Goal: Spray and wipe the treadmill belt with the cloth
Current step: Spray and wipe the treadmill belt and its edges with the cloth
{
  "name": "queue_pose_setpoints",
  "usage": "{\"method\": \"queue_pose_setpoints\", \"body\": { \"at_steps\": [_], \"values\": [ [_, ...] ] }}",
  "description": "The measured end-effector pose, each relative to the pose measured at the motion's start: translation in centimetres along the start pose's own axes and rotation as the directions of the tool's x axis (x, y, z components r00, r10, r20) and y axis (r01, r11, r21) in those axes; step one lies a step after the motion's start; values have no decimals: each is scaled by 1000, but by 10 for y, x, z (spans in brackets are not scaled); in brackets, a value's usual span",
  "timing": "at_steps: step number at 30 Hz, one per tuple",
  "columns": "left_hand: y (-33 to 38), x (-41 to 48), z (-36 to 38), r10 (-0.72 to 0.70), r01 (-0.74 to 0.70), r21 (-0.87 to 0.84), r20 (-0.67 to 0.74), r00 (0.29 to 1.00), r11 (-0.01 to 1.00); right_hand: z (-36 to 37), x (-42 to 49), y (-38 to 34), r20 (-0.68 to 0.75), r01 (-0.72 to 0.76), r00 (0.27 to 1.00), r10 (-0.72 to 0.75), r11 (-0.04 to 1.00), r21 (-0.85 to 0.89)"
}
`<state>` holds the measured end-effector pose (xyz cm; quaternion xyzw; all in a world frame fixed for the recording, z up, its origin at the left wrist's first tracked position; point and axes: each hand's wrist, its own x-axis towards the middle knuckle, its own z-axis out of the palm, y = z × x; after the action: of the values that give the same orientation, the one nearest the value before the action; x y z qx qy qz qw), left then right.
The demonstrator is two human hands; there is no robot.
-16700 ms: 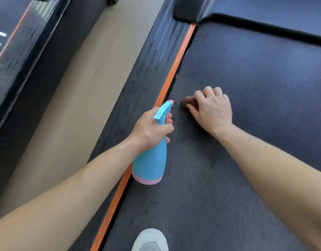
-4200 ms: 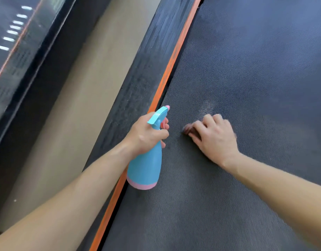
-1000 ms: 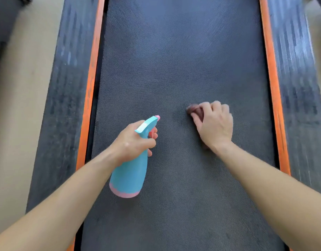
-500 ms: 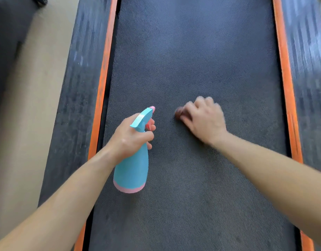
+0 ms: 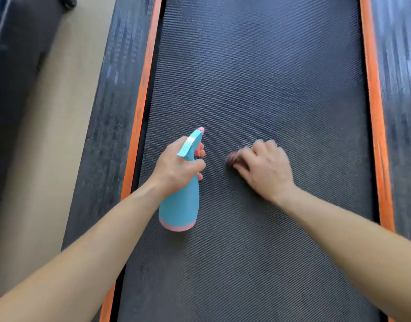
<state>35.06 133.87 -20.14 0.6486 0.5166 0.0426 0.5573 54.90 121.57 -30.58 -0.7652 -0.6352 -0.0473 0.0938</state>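
The left hand [image 5: 176, 168] has its grip clamped round the neck of the spray bottle [image 5: 180, 205], fingers at the trigger and nozzle aimed forward along the treadmill belt [image 5: 258, 66]. The right hand [image 5: 265, 168], blurred, has its grip curled on the cloth [image 5: 231, 158] and presses it onto the belt just right of the nozzle. The cloth is a small dark wad, nearly all hidden under the fingers. The belt's long axis runs straight away from the person, between the orange strips [image 5: 142, 101]. The stretch to treat next probably lies ahead of both hands, which are about level. The belt looks dark, matt and finely textured, with no clear wet patch.
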Motion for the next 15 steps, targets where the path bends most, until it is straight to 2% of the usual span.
{"method": "queue_pose_setpoints", "body": {
  "at_steps": [2, 4, 6, 10, 12, 13, 15],
  "values": [
    [1, 1, 3, -5, 5, 24, 7, 1000, 1000, -3, 24, 19, -4, -149, 989, 149, 988, -36],
    [3, 3, 4, 3, -3, 41, 2, 1000, 999, -3, 21, 18, 2, -168, 986, 168, 984, -55],
    [4, 4, 3, 10, -10, 39, -14, 1000, 999, -5, -7, -2, -18, -113, 994, 112, 993, -38],
    [-1, 3, 9, 25, -21, 91, -42, 999, 996, -6, -67, -28, 29, 157, 987, -160, 985, 70],
    [-6, 1, 13, 30, -24, 125, -50, 998, 992, -6, -61, -19, 52, 193, 979, -197, 978, 74],
    [-8, -1, 13, 36, -29, 131, -56, 998, 991, -5, -51, -14, 51, 159, 985, -163, 985, 69],
    [-13, -2, 12, 59, -51, 132, -58, 997, 990, -3, -23, -2, 9, -8, 1000, 8, 999, 41]
  ]
}}
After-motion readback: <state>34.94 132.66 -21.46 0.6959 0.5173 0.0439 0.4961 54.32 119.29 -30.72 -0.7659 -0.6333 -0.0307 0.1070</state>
